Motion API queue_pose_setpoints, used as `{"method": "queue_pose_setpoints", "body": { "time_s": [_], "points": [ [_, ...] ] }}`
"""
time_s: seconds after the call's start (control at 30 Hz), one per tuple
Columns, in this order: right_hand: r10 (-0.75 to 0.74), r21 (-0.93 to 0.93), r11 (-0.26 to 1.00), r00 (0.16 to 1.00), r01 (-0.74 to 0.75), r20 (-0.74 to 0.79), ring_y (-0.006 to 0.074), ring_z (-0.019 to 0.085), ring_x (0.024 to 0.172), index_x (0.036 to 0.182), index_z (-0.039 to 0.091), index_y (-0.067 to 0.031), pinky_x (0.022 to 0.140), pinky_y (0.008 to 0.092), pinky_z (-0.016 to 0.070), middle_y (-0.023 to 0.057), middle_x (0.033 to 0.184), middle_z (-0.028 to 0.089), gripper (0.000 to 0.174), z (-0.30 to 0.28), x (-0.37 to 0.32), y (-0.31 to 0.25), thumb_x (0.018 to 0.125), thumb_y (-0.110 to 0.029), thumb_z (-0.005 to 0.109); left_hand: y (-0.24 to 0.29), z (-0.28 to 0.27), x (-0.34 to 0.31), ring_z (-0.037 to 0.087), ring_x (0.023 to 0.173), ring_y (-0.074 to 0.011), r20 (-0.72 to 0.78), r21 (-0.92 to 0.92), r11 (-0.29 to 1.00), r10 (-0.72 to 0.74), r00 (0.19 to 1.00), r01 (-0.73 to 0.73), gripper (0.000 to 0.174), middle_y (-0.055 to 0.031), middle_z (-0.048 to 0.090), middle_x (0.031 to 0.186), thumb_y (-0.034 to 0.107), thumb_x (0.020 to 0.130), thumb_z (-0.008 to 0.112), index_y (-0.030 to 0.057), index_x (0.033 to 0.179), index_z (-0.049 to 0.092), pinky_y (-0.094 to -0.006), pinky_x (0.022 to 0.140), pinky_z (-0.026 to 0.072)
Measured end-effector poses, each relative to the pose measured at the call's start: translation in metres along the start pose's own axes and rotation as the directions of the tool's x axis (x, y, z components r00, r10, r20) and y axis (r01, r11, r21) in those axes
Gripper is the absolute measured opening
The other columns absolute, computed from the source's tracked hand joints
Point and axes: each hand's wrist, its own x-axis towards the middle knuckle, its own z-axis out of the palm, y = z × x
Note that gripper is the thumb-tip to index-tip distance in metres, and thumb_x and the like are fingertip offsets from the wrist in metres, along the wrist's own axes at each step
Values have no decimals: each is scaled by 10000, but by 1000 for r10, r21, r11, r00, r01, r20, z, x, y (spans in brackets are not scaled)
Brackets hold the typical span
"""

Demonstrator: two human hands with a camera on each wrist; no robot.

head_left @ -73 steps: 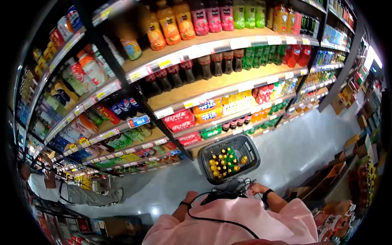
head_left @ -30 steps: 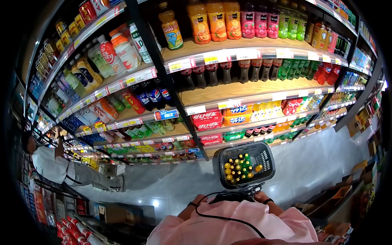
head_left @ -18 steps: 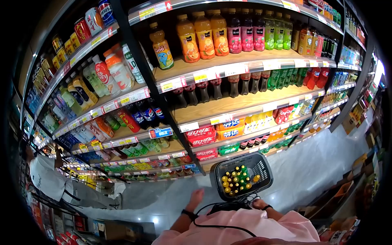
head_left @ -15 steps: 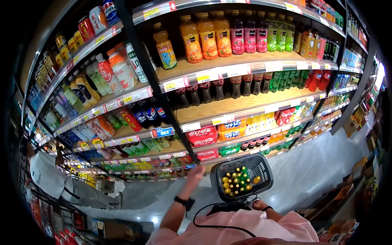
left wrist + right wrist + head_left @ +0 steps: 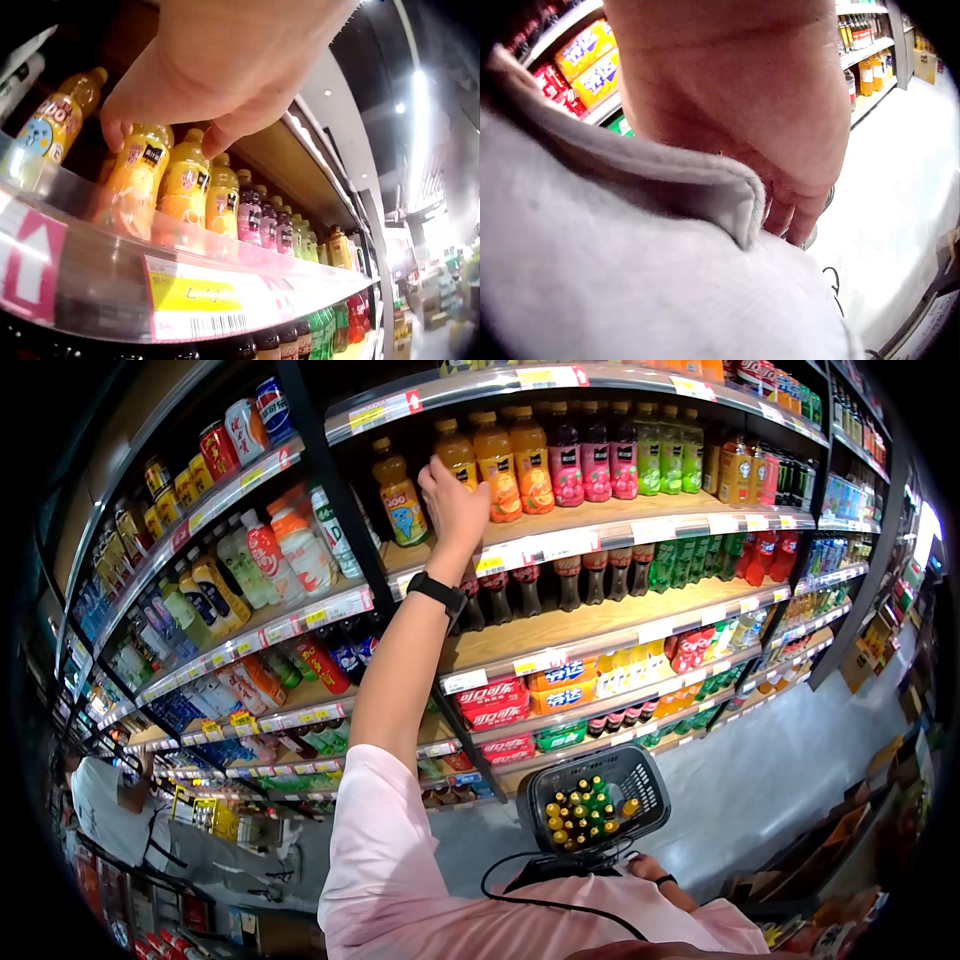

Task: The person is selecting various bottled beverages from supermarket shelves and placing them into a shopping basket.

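My left hand (image 5: 456,510) reaches to the upper shelf, at the leftmost of several orange juice bottles (image 5: 455,450). In the left wrist view the hand (image 5: 217,67) covers that bottle's (image 5: 139,176) cap, fingers spread to its left, thumb apart on the right by the neighbouring bottle (image 5: 185,180). A Qoo bottle (image 5: 403,510) stands left of the hand. Low at my front, my right hand (image 5: 648,868) is near the dark basket (image 5: 657,812), which carries small bottles with yellow and green tops. In the right wrist view its fingers (image 5: 795,221) are partly hidden; what they hold cannot be told.
Shelves of drinks fill the front and left, with a price-tag rail (image 5: 555,546) below the juice. A black cable (image 5: 490,872) crosses my shirt. At the far left stands a person in a white shirt (image 5: 105,810). Cartons (image 5: 850,820) lie along the right; grey floor (image 5: 770,760) runs between.
My left hand has risen from waist height to the juice bottles on the upper shelf. My right hand has stayed low near the basket.
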Motion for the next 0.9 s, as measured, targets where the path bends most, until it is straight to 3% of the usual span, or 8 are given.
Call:
{"method": "queue_pose_setpoints", "body": {
  "time_s": [0.1, 0.23, 0.63, 0.77, 0.8, 0.83, 0.87, 0.9],
  "points": [
    [-229, -99, 969, 973, 224, -33, 332, 669, 1057, 1081, 733, -45, 931, 382, 513, 192, 1081, 720, 426, 31, 48, 91, 767, -330, 693, 5, 15, 13, 417, 1295, -459, 29, 47, 958, -283, 959, 282, 896, -280, 369, 1425, 245, 792, 779, -64, 1463, 273, -491, 1075, 392],
    [27, 104, 995, 991, -13, -134, 334, 676, 1033, 1053, 742, -40, 920, 378, 518, 199, 1069, 722, 410, 4, -33, 27, 776, -339, 698, -21, 28, 9, 525, 1209, -437, 129, 133, 916, -394, 910, 378, 884, -278, 495, 1328, 254, 795, 778, -58, 1458, 283, -477, 1027, 451],
    [184, 177, 968, 983, -178, -20, 288, 679, 993, 1061, 718, -13, 894, 384, 522, 172, 1045, 727, 382, -18, -65, -23, 825, -311, 687, -33, 2, 17, 625, 1108, -433, 270, 76, 902, -429, 862, 426, 708, -306, 626, 1187, 236, 727, 845, -80, 1205, 430, -457, 954, 502],
    [121, -3, 993, 986, -122, -111, 314, 673, 959, 1196, 636, -24, 822, 403, 540, 193, 1052, 708, 439, -35, -31, -20, 856, -301, 643, -33, -18, -8, 650, 1089, -379, 279, -255, 953, -90, 956, 164, 650, -260, 643, 1183, 187, 767, 818, -37, 1229, 420, -421, 914, 527],
    [-287, -198, 956, 845, 218, -451, 335, 670, 960, 1187, 632, -15, 818, 409, 539, 187, 1072, 704, 427, -53, -5, -29, 845, -267, 660, -14, -29, -30, 678, 1025, -356, 143, -342, 939, 28, 989, 23, 608, -222, 672, 1135, 164, 786, 801, -26, 1235, 437, -399, 861, 549],
    [-133, -109, 989, 906, 97, -402, 349, 663, 976, 1175, 625, -9, 842, 416, 528, 179, 1076, 701, 419, -94, -18, -91, 828, -234, 691, 6, -40, -42, 700, 958, -303, 102, -462, 886, 15, 995, 35, 590, -177, 690, 1087, 161, 782, 806, -16, 1238, 476, -376, 817, 561],
    [-329, -113, 942, 797, 317, -507, 349, 658, 970, 1138, 621, -11, 853, 412, 519, 175, 1059, 694, 361, -90, -8, -82, 837, -196, 693, 22, -54, -49, 699, 954, -264, 203, -538, 837, 17, 979, 97, 580, -160, 691, 1083, 162, 783, 807, -16, 1236, 494, -359, 821, 561],
    [-381, 8, 897, 783, 442, -491, 290, 657, 947, 1127, 618, -17, 855, 384, 516, 150, 1027, 689, 334, -160, -49, -217, 840, -168, 699, 38, -68, -54, 698, 951, -225, 300, -602, 781, 28, 954, 166, 569, -143, 691, 1079, 163, 784, 809, -16, 1234, 511, -343, 824, 560]
  ]
}}
